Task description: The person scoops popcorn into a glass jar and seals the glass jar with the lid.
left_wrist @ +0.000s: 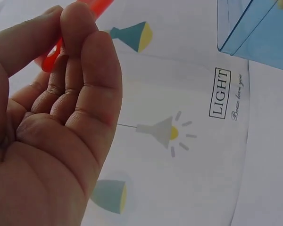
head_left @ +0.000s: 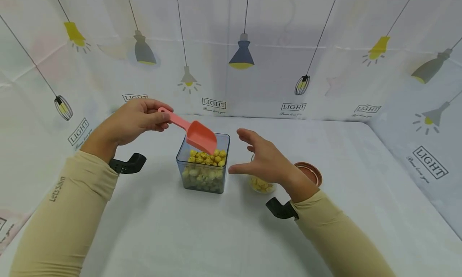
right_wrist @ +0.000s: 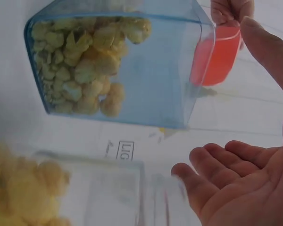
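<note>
My left hand [head_left: 138, 120] pinches the handle end of a pink scoop [head_left: 200, 136]. The scoop's bowl, with nothing in it, tilts down over a clear bluish square container [head_left: 202, 180]. Yellow popcorn [head_left: 207, 158] fills the container's lower part. To its right, my right hand [head_left: 265, 158] is spread with thumb and fingers apart, holding nothing. A clear jar [right_wrist: 113, 188] with popcorn stands close to this hand, partly hidden behind it in the head view. In the left wrist view, the thumb and fingertips meet on the scoop's handle [left_wrist: 51, 59].
A round brown lid [head_left: 308, 172] lies on the white-covered table [head_left: 173, 233] beside the right wrist, partly covered by it. Behind the table hangs a white cloth backdrop [head_left: 274, 96] printed with lamps.
</note>
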A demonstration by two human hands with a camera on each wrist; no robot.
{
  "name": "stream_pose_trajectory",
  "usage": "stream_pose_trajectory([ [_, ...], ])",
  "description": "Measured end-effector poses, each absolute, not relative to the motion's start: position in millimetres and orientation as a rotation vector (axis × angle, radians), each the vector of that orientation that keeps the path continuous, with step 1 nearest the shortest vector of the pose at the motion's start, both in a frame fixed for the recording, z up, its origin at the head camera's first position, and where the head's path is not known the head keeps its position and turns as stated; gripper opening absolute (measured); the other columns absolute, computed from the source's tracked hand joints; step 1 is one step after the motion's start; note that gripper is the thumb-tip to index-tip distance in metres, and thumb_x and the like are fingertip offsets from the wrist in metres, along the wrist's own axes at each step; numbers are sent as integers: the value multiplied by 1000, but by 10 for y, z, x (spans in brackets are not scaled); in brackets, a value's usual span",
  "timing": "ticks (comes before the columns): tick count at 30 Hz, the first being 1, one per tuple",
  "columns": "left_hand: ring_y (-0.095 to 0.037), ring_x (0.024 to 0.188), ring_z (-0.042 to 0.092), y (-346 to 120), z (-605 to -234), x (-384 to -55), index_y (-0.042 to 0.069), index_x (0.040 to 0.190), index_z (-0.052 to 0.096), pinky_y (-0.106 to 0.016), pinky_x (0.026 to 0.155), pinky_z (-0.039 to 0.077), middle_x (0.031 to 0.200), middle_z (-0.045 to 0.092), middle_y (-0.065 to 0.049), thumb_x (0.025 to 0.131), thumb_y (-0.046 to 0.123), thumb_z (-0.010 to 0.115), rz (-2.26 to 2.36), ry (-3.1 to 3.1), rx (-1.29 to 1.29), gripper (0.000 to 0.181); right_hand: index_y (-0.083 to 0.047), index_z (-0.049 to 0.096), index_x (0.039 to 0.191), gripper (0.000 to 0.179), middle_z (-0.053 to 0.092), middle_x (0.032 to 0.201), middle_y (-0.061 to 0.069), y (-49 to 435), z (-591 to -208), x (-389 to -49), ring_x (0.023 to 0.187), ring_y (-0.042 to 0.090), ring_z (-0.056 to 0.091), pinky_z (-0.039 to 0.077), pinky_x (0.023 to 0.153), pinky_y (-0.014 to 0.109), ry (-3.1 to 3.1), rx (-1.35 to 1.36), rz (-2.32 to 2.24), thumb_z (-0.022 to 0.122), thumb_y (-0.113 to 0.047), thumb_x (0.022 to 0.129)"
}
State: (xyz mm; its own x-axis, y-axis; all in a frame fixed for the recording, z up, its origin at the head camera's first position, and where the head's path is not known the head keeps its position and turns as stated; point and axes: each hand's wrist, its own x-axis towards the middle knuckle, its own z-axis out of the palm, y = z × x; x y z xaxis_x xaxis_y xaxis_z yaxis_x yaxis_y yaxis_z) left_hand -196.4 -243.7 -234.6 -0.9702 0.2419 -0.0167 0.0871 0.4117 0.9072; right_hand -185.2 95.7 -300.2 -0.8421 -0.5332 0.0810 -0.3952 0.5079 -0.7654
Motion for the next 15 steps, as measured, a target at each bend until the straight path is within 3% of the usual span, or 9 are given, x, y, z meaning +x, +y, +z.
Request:
stream_pose_trajectory([
  [6,-20,87,67,-2433,-2338,-1993,-5,129,60,-26,82,56,96,70,-9,100,20,66,1461,2585,305,38,-11,23,159,108,28,161,4,779,-2945,-1925,138,35,42,38,110,47,2598,-809,-1087,87,-42,78],
  [15,-25,91,65,-2388,-2310,-2027,0,126,64,-35,87,54,98,70,-11,100,23,66,1280,2692,275,35,-9,24,159,110,30,161,6,648,-2945,-2050,145,25,32,35,112,48,2578,-820,-978,86,-46,76],
])
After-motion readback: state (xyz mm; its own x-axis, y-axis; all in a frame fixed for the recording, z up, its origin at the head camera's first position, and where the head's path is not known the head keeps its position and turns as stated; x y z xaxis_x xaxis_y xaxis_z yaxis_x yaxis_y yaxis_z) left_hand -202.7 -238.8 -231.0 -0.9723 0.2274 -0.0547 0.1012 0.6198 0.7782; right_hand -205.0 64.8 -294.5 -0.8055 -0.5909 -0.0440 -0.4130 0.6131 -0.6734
